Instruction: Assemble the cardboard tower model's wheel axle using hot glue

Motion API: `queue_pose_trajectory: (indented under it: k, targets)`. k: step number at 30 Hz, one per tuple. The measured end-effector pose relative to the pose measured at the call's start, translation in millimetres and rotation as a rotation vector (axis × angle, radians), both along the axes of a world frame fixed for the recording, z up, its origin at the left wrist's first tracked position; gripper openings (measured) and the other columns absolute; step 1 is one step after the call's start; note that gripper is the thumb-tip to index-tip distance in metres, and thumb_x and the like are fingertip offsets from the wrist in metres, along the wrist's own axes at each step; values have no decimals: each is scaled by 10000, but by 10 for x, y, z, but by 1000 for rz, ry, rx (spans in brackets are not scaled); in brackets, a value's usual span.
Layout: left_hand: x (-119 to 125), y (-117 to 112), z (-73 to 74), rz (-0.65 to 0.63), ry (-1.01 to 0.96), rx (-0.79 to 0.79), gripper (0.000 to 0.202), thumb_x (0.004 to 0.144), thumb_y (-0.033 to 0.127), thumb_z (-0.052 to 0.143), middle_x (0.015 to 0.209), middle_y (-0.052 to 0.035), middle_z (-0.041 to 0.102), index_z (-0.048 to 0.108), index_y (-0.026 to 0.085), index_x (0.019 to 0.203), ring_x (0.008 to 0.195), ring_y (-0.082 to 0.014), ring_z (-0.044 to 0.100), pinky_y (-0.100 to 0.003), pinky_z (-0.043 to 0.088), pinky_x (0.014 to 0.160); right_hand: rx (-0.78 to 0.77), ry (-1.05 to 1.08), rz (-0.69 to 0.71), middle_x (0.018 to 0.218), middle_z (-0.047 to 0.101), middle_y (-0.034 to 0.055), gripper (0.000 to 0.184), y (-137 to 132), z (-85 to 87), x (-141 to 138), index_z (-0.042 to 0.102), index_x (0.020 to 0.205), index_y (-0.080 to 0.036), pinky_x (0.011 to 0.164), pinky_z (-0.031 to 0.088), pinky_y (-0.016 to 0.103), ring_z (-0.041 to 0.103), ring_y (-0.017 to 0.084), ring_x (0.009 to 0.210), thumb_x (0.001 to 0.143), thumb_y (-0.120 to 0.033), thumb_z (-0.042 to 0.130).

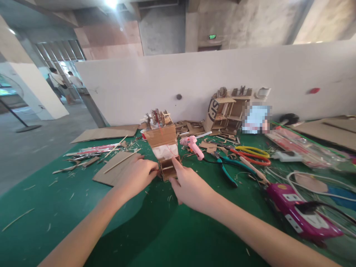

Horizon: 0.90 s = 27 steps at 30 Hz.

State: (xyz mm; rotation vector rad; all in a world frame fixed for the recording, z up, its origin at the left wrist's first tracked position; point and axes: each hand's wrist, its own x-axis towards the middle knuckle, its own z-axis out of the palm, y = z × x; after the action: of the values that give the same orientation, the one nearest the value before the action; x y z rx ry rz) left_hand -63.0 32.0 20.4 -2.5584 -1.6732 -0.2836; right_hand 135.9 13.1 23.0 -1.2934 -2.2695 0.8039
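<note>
A small open cardboard box [168,171] stands on the green table in front of me, with a thin stick across its opening. My left hand [137,172] has its fingers curled in a pinch at the box's left side. On the other side, my right hand [191,185] grips the right wall, index finger at the top edge and thumb low at the front. Behind the box rises a cardboard piece [161,136] with a white patch and a thin red wire. A pink hot glue gun [194,146] lies just to the right.
Teal-handled pliers [226,172], orange-and-yellow-handled tools [251,152] and a magenta power strip [302,213] with cables lie right. A flat cardboard sheet [111,174] with a stick is at left. A cardboard shelf model [222,115] stands behind, near a blurred phone screen [255,118].
</note>
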Motion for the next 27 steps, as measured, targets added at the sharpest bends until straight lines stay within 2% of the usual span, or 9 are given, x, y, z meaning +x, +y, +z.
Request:
queue_pose_trajectory:
  k: [4, 7, 9, 13, 15, 18, 20, 24, 27]
  targets:
    - [16, 0, 5, -6, 12, 22, 261, 888, 215, 457, 637, 5, 664, 586, 218, 661, 619, -169, 596, -428, 325, 1012, -253, 218, 19, 746, 667, 53, 492, 41, -82, 13, 292, 1387, -162, 412, 436, 200, 585, 116, 406, 907, -223, 384]
    - [21, 5, -8, -21, 26, 39, 250, 884, 188, 444, 663, 0, 664, 568, 212, 669, 636, -166, 600, -443, 323, 1027, -309, 322, 8, 713, 653, 27, 525, 69, -141, 25, 252, 1407, -178, 400, 448, 199, 585, 118, 403, 903, -216, 393]
    - [23, 1, -13, -37, 42, 58, 241, 886, 180, 441, 693, -5, 671, 569, 210, 685, 676, -173, 614, -461, 317, 1034, -317, 345, 9, 711, 654, 25, 479, 72, -141, 26, 315, 1370, -178, 384, 437, 194, 576, 113, 393, 901, -221, 401]
    - [38, -31, 10, -66, 88, 119, 231, 894, 173, 437, 740, -7, 679, 576, 207, 712, 738, -184, 624, -497, 289, 1055, -340, 378, -8, 978, 689, 76, 416, 63, -74, 24, 404, 1298, -200, 341, 377, 170, 516, 53, 346, 883, -202, 436]
    - [47, -48, 28, -77, 108, 143, 232, 895, 164, 434, 738, -8, 674, 577, 204, 715, 747, -184, 622, -505, 270, 1069, -363, 402, -21, 1127, 659, 96, 425, 63, -51, 24, 403, 1305, -208, 332, 359, 165, 487, 24, 326, 882, -198, 444]
    - [51, -58, 33, -96, 119, 167, 249, 900, 157, 424, 713, -4, 658, 566, 202, 699, 734, -178, 614, -509, 242, 1087, -380, 427, -21, 1218, 620, 119, 439, 64, -65, 35, 383, 1326, -207, 343, 383, 173, 500, 22, 328, 891, -213, 434]
    - [44, -50, 17, -94, 113, 174, 253, 905, 171, 424, 704, 1, 652, 562, 205, 696, 723, -176, 611, -514, 230, 1093, -351, 399, -26, 1163, 648, 123, 459, 56, -99, 54, 354, 1351, -202, 373, 425, 189, 555, 56, 364, 898, -231, 424]
    - [8, -17, -24, -89, 76, 163, 217, 908, 207, 444, 707, 17, 655, 581, 218, 739, 718, -174, 614, -521, 196, 1108, -272, 257, -37, 777, 704, 72, 561, 28, -185, 89, 257, 1429, -145, 424, 457, 196, 643, 136, 485, 916, -289, 430]
    - [-32, 6, -33, -91, 11, 128, 142, 893, 234, 489, 745, 34, 673, 601, 232, 805, 712, -165, 617, -506, 182, 1120, -318, 261, -25, 751, 696, 66, 623, 25, -222, 89, 178, 1467, -137, 414, 449, 183, 649, 137, 514, 922, -305, 429]
